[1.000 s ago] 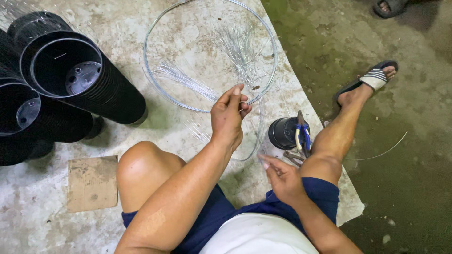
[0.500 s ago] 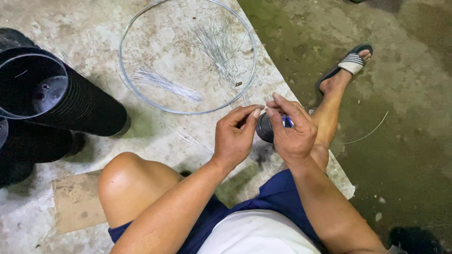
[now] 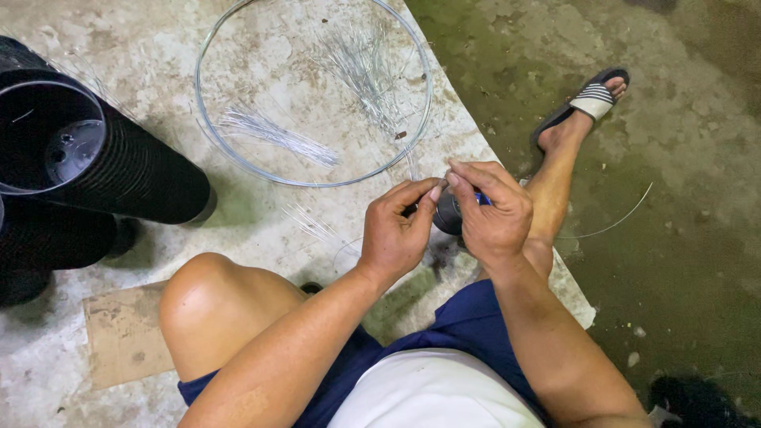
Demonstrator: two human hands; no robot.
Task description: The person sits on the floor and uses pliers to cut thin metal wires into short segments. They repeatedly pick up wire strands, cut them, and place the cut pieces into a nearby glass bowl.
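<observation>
Person sits on a stained concrete floor [image 3: 261, 230], dark damp ground to the right of it. Left hand [image 3: 396, 230] and right hand [image 3: 491, 210] meet fingertip to fingertip just below the wire hoop [image 3: 313, 95], pinching a thin wire piece [image 3: 440, 184] between them; right hand also clutches a blue-handled tool [image 3: 482, 200]. Inside the hoop lie cut wire bundles [image 3: 273, 135]; left of it, stacked black pots [image 3: 95, 166].

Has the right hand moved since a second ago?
Yes. The right hand came up off the thigh and went forward to meet the left hand just below the wire hoop, above the small black pot.
</observation>
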